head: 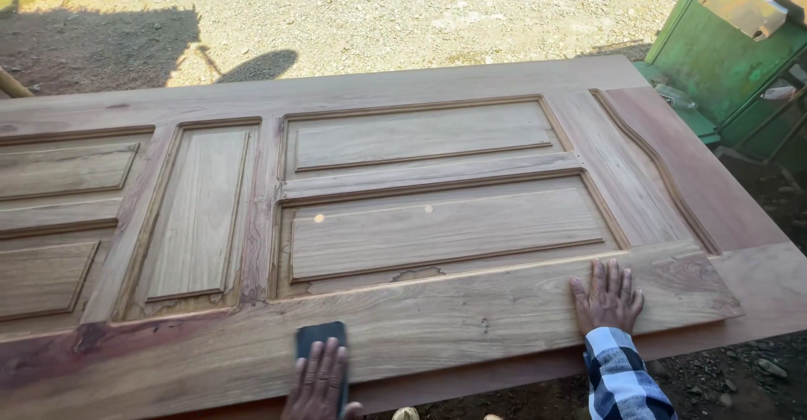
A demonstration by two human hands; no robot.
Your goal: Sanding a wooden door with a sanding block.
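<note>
A large panelled wooden door (420,142) lies flat in front of me, with raised rectangular panels across it. My left hand (318,380) presses a dark sanding block (319,338) onto the door's near rail, fingers laid over the block. My right hand (607,296) rests flat with fingers spread on the same rail further right, holding nothing. A blue and white checked sleeve (622,378) covers my right forearm.
A second wooden slab (756,277) lies under the door and sticks out on the right. A green metal machine (731,58) stands at the far right. Gravel ground (378,8) lies beyond the door, with shadows at the left.
</note>
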